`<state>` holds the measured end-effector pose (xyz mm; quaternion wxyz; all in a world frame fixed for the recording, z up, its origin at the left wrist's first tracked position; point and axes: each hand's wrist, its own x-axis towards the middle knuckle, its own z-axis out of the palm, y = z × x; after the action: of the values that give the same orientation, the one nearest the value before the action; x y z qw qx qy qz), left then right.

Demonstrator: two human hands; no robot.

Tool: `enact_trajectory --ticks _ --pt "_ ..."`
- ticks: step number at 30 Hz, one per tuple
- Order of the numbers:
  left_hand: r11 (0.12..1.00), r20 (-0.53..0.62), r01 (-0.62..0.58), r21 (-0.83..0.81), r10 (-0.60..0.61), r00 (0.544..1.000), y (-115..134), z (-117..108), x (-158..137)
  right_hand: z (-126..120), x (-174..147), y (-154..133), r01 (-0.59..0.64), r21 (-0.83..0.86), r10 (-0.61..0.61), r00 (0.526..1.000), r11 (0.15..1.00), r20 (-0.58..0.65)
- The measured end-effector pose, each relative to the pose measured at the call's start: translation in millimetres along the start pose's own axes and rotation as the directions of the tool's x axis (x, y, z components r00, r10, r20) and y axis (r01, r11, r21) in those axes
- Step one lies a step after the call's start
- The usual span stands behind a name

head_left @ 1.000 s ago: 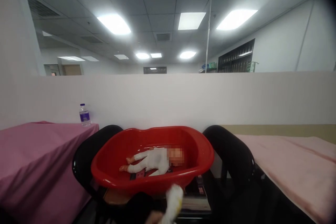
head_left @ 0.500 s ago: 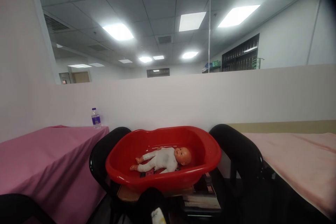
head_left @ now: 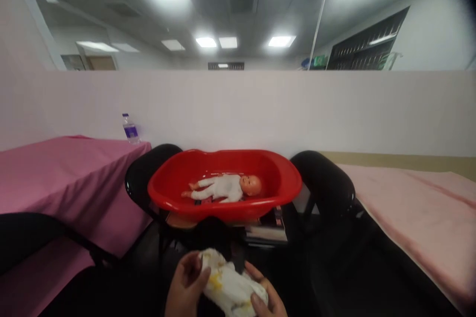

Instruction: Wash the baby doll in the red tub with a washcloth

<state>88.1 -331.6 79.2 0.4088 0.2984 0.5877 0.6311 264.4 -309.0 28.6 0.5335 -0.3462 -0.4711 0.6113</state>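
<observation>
A bundled white cloth with yellow patches [head_left: 229, 285] is held up low in the middle of the view. My left hand [head_left: 186, 282] grips its left end, thumb on top and fingers curled. At the cloth's right end my right hand [head_left: 269, 294] pinches it between thumb and fingers. What kind of cloth it is, I cannot tell. Beyond my hands, a baby doll in white clothes [head_left: 226, 186] lies on its back in a red tub [head_left: 178, 171], its head toward the right.
Black chairs [head_left: 323, 183] stand around and under the tub, with books or boxes [head_left: 266, 232] beneath it. Left is a pink-draped table [head_left: 74, 168] bearing a water bottle [head_left: 131, 130]. A pale pink padded surface [head_left: 401, 208] lies to the right, a white wall [head_left: 223, 109] behind.
The view has tilted down, so the tub and table sit higher in it. Both my hands have come into view on the cloth, of which only a corner showed before.
</observation>
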Motion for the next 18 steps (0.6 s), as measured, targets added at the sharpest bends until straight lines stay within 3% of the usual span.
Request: enact_trajectory --ticks 3,5,6,8,10,11,13,16,18 --pt "0.992 -0.002 -0.006 -0.122 0.005 1.0 29 -12 -6 3 -37 5 -0.083 0.125 0.088 0.996 0.989 -0.032" --pt "0.988 -0.068 -0.14 -0.067 0.135 0.989 49 -19 -18 10 -43 -5 -0.076 0.178 0.074 0.997 0.981 0.014" --pt "0.969 -0.124 -0.246 0.006 0.245 0.962 58 -22 -25 14 -43 -13 -0.072 0.211 0.066 0.997 0.975 0.035" --pt "0.85 -0.206 -0.475 0.226 0.518 0.83 69 -28 -38 21 -37 -28 -0.094 0.284 0.077 0.995 0.954 0.07" --pt "0.663 -0.118 -0.605 0.441 0.711 0.693 72 -33 -41 27 -27 -37 -0.146 0.296 0.122 0.988 0.944 0.096" --pt "0.588 -0.035 -0.625 0.514 0.742 0.669 69 -35 -37 30 -20 -36 -0.166 0.276 0.147 0.985 0.947 0.089" --pt "0.532 0.126 -0.608 0.59 0.683 0.72 56 -38 -19 33 -7 -27 -0.182 0.207 0.183 0.983 0.961 0.015" --pt "0.619 0.247 -0.538 0.572 0.495 0.833 23 -43 20 34 5 1 -0.231 0.098 0.245 0.956 0.968 -0.163" --pt "0.665 0.273 -0.469 0.581 0.384 0.882 0 -48 36 31 6 19 -0.292 0.008 0.287 0.935 0.956 -0.209"
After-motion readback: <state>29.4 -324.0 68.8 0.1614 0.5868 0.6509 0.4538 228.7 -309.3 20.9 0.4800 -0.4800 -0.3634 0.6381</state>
